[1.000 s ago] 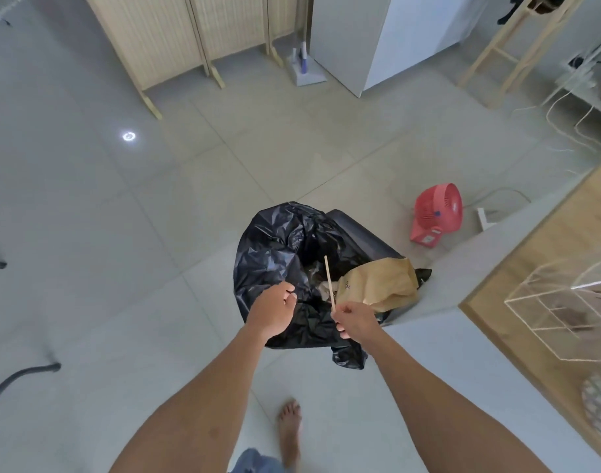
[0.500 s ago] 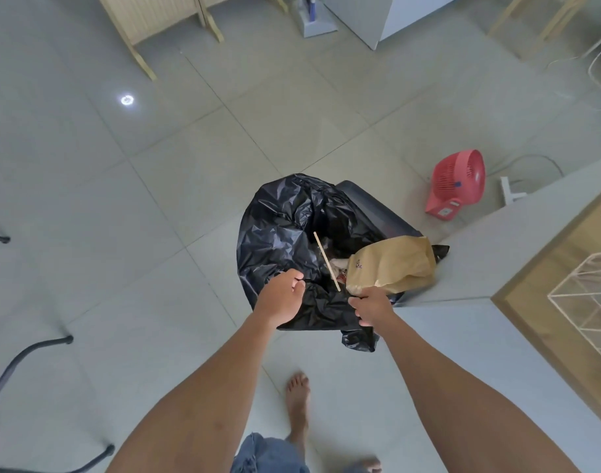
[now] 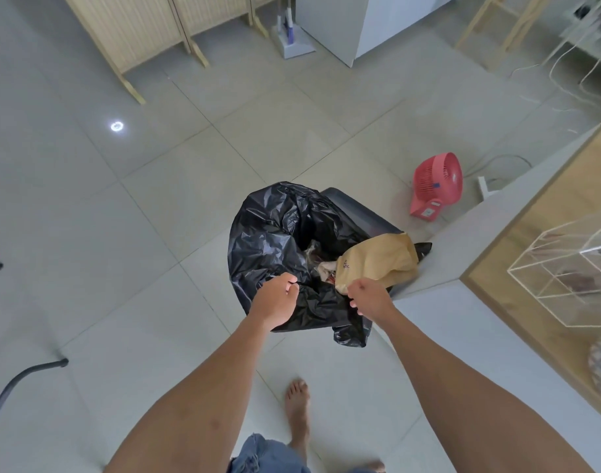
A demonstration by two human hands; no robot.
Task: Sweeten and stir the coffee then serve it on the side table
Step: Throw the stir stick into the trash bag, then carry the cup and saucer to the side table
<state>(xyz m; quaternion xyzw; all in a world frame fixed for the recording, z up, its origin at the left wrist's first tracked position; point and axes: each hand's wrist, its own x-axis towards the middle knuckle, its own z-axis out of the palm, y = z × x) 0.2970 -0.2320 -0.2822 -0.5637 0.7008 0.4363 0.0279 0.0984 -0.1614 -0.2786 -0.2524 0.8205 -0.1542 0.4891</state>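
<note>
Grey floor tiles (image 3: 87, 233) fill most of the view, smooth and a little shiny, with a small round spot of light in the upper left. In the middle of the frame stands a dark bin (image 3: 357, 213) lined with a black trash bag (image 3: 268, 233). The bag is thin, crinkly and glossy. A brown paper bag (image 3: 380, 257), soft and creased, lies on top of the trash at the right side of the bin.

The left hand (image 3: 276, 300) is closed and pinches the near edge of the black bag. The right hand (image 3: 369, 295) hangs over the bin beside the paper bag with its fingers curled loosely, and I see nothing in it.

No coffee cup shows anywhere in the frame, so I cannot tell where it is. A wooden tabletop (image 3: 548, 254) with a clear wire-edged box (image 3: 571, 271) sits at the right edge. A small pink fan (image 3: 435, 182), round and made of plastic, sits on the floor behind the bin.

This looks like a clean-up step at the bin, likely after the sweetening and stirring. The next move probably calls for letting go of the bag, turning back to the coffee, and carrying it level to the side table so it does not spill.
</note>
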